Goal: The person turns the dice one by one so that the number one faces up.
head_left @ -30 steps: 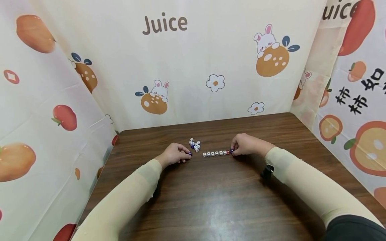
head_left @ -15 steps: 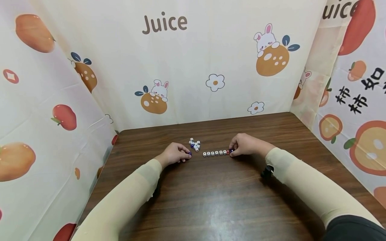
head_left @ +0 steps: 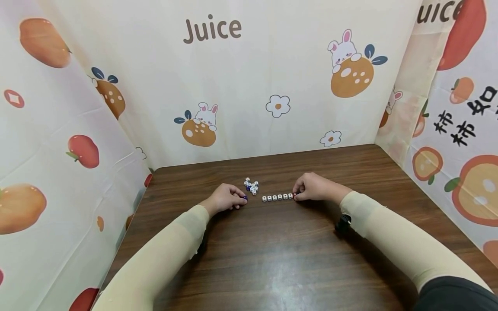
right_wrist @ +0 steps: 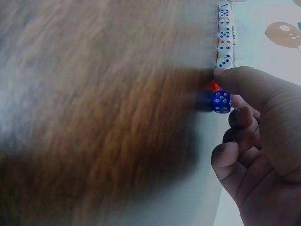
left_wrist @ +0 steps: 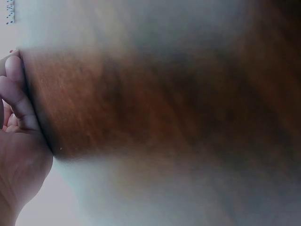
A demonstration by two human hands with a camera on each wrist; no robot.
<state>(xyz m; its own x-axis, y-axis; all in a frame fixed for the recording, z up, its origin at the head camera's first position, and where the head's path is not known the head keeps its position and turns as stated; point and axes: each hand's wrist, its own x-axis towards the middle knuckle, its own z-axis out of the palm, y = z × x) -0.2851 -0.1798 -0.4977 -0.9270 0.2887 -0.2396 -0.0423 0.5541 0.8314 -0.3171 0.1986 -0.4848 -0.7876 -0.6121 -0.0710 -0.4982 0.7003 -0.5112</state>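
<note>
A row of white dice [head_left: 277, 197] lies on the brown table, with a red die [right_wrist: 216, 86] at its right end and a blue die [right_wrist: 222, 102] beside the red one. My right hand [head_left: 311, 186] has thumb and fingers at the red die, pinching it; the thumb [right_wrist: 244, 84] partly covers it in the right wrist view. My left hand [head_left: 225, 197] holds another blue die [head_left: 245, 198] at its fingertips, left of the row. The left wrist view shows that hand [left_wrist: 23, 155] with curled fingers, its die hidden.
Behind the left fingertips sits a loose cluster of white and blue dice [head_left: 252, 186]. The wooden table [head_left: 264, 259] reaches back to a printed curtain [head_left: 249, 77], and more curtain hangs at both sides.
My right hand has slid slightly left, its fingertips passing from the blue die to the red one at the row's end. The left hand stays in place with its blue die.
</note>
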